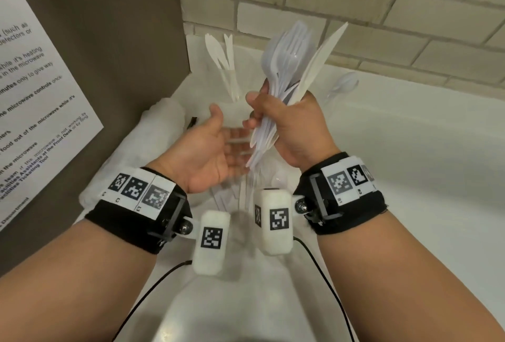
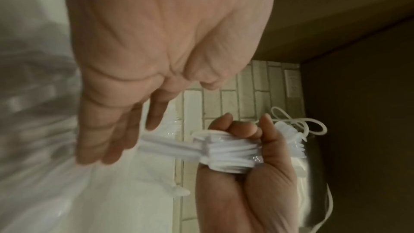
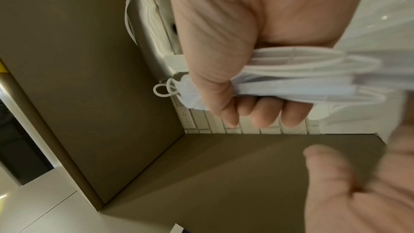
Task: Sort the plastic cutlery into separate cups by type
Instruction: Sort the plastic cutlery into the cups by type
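My right hand [image 1: 284, 120] grips a thick bundle of white plastic cutlery [image 1: 289, 68], with forks, spoons and a knife fanned upward; the same bundle [image 3: 302, 77] fills its fist in the right wrist view. My left hand [image 1: 216, 147] is open, palm up, just left of the bundle's handle ends [image 2: 170, 145], its fingers straight. Behind the hands a clear cup [image 1: 232, 95] holds a few white knives [image 1: 218, 55]. A single spoon [image 1: 344, 85] stands in another clear cup at the right, hard to make out. More loose cutlery [image 1: 240, 194] lies below the hands.
A brown panel [image 1: 109, 41] with a printed notice [image 1: 32, 101] stands at the left. A pale brick wall [image 1: 355, 8] runs behind the white counter [image 1: 410, 164]. A roll of white paper towel [image 1: 161, 115] lies at the left of the counter.
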Demonstrator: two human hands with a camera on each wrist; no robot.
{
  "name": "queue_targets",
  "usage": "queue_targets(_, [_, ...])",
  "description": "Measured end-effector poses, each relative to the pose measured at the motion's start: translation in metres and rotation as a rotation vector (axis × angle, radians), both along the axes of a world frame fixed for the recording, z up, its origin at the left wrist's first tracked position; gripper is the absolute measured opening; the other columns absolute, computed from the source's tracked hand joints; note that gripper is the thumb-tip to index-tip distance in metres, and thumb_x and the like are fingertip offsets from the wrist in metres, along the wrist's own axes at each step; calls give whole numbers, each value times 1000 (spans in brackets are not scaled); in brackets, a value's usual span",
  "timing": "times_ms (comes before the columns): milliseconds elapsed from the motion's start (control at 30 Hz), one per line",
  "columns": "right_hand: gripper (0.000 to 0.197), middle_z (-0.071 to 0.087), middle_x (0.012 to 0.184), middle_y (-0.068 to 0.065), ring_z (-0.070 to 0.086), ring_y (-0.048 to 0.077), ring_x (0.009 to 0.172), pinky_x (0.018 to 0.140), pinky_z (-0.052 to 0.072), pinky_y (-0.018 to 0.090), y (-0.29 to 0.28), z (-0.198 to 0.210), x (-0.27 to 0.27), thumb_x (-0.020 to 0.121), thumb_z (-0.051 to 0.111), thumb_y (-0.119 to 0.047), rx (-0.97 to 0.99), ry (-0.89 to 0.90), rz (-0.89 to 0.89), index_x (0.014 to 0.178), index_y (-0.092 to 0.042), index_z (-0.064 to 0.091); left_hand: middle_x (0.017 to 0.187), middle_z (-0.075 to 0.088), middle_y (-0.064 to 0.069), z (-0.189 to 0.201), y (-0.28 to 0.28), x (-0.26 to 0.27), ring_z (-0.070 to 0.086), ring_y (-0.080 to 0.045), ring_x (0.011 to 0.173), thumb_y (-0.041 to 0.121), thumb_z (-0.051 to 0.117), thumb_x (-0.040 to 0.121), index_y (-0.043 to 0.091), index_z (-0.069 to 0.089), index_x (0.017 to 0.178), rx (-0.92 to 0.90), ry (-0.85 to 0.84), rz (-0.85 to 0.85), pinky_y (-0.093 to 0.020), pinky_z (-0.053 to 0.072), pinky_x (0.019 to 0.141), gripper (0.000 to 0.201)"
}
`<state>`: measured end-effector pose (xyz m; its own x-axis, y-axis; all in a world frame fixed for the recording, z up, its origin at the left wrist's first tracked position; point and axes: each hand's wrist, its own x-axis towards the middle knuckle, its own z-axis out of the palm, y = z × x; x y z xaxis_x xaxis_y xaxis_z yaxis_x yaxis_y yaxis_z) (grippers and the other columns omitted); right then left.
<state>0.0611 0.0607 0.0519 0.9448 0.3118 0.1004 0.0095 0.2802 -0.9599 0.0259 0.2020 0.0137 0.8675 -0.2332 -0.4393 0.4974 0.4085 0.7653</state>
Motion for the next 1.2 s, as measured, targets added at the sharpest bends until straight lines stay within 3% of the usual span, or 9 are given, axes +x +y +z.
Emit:
queue_targets(100, [16, 59, 63, 1, 60, 21, 56, 66, 53, 35, 7, -3, -2, 82, 69, 5, -15, -29, 8, 79, -7, 59, 132, 53, -27, -3, -4, -2, 55, -40, 120, 73, 18, 88, -2, 48, 132, -118, 109, -67, -50, 43, 104, 92])
queue_targets(233, [15, 65, 68, 6, 65, 20, 61, 61, 55, 32, 11, -18, -10, 81, 71, 3, -120, -8, 22, 89, -6, 61, 135, 57, -12, 1, -1, 1, 56, -31, 123, 63, 19, 94, 10, 47, 137, -254, 42, -14, -48, 45, 102, 74])
queue_targets(367, [8, 60, 62, 9, 59, 25, 57, 58, 54, 33, 10, -22, -7, 87, 66, -1, -118, -2, 23, 83, -5, 60, 83, 63, -4, 5, 3, -3, 59, -18, 78, 76, 22, 85, 8, 54, 129, -39, -64, -28, -36, 44, 88, 87])
queue_targets(467, [3, 61, 58, 7, 60, 28, 55, 62, 55, 37, 10, -26, -7, 83, 65, 4, -267, -46, 104, 82, 1, 64, 93, 51, -14, 10, 1, -6, 41, -26, 74, 78, 48, 71, 10, 59, 121, 30, -342, 23, -29, 43, 69, 85])
queue_targets(600, [19, 62, 56, 12, 67, 36, 64, 76, 60, 44, 17, -25, -16, 72, 59, 15, -579, -101, 333, 83, 1, 66, 111, 71, -2, 17, -10, -13, 66, -28, 91, 35, 81, 71, 18, 72, 101, 297, -394, 87, -63, 48, 77, 35])
queue_targets(700, [39, 63, 63, 14, 65, 26, 58, 62, 57, 35, 19, -24, -20, 70, 58, 21, -516, -34, 333, 92, -12, 57, 111, 72, -4, 16, -14, -12, 70, -16, 70, 20, 68, 86, 15, 72, 96, 354, -396, 143, -35, 49, 47, 12])
queue_targets(867, [14, 60, 62, 6, 63, 19, 57, 59, 50, 33, 13, -32, -23, 71, 70, 2, -651, 64, 427, 75, -7, 60, 95, 75, -7, 20, -11, -11, 68, -20, 103, 19, 63, 89, 25, 75, 76, 261, -439, 292, -38, 52, 87, 18])
queue_targets(1033, [12, 40, 46, -1, 37, 16, 40, 43, 33, 26, 16, -34, -29, 85, 57, -4, -570, 125, 404, 75, -7, 52, 87, 75, -4, 16, -11, -13, 70, -15, 96, 32, 65, 78, 14, 67, 92, 204, -413, 230, -33, 56, 83, 22])
queue_targets(1200, [26, 69, 80, 6, 69, 19, 70, 61, 58, 32, 4, -24, -19, 81, 75, -28, -797, 23, 502, 98, -10, 66, 64, 67, 2, 12, -6, -10, 71, -17, 87, 28, 59, 88, 9, 60, 76, 143, -399, 349, -33, 57, 81, 23])
